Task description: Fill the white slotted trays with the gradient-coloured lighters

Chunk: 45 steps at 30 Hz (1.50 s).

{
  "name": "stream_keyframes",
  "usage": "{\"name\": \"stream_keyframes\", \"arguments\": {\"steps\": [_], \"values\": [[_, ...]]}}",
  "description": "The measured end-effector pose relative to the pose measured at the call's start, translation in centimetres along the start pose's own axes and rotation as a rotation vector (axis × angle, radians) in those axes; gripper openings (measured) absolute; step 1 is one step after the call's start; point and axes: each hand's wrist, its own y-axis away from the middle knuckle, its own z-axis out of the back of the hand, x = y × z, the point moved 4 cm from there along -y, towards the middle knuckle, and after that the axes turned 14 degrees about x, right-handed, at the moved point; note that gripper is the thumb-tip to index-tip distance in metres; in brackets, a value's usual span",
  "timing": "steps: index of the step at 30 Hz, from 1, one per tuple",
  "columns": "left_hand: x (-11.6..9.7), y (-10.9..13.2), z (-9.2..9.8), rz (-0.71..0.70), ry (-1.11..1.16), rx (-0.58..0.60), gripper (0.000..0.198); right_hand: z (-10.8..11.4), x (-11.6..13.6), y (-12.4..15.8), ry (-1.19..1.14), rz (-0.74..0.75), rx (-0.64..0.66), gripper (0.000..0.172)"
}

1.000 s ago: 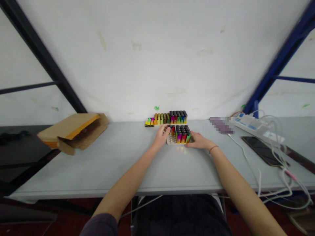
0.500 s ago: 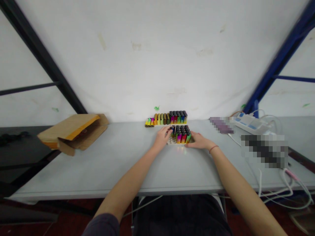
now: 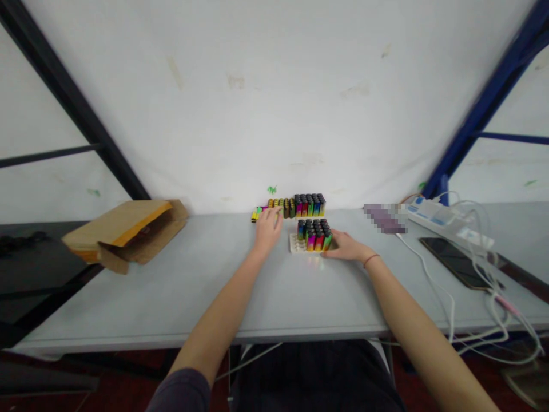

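Observation:
A pale tray (image 3: 299,247) on the table carries several upright lighters (image 3: 318,241) with black tops; round holes show at its left front. My right hand (image 3: 346,247) rests against the tray's right side, thumb and fingers apart around its corner. My left hand (image 3: 269,229) is at the yellow and dark lighters (image 3: 289,209) behind the tray's left side, fingers bent over them; what its fingertips hold, if anything, is hidden. Beside these stands a block of black-topped lighters (image 3: 309,205). A few yellow and pink lighters (image 3: 256,214) lie left of them.
An open cardboard box (image 3: 124,229) is at the table's left. On the right are a power strip (image 3: 448,220), a dark phone (image 3: 454,262), a blurred-out purple item (image 3: 385,219) and white cables (image 3: 437,286). The wall (image 3: 274,114) rises behind the table (image 3: 206,297).
My left hand has moved left and back, from the tray to the rear lighters. A blue lighter now stands in the tray where its fingers were. My right hand has stayed put.

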Motion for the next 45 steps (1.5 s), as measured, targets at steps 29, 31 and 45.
{"name": "stream_keyframes", "arguments": {"steps": [29, 31, 45], "values": [[12.6, -1.6, 0.2, 0.173, -0.250, 0.475, 0.052, -0.2, 0.4, 0.1, 0.002, -0.019, -0.017, 0.074], [12.6, -1.5, 0.2, 0.171, -0.243, 0.493, 0.053, -0.2, 0.3, 0.1, 0.005, -0.011, -0.010, 0.074], [13.9, 0.1, 2.3, 0.326, -0.318, 0.550, 0.059, -0.2, 0.1, 0.0, 0.010, -0.008, -0.007, 0.072]]}}
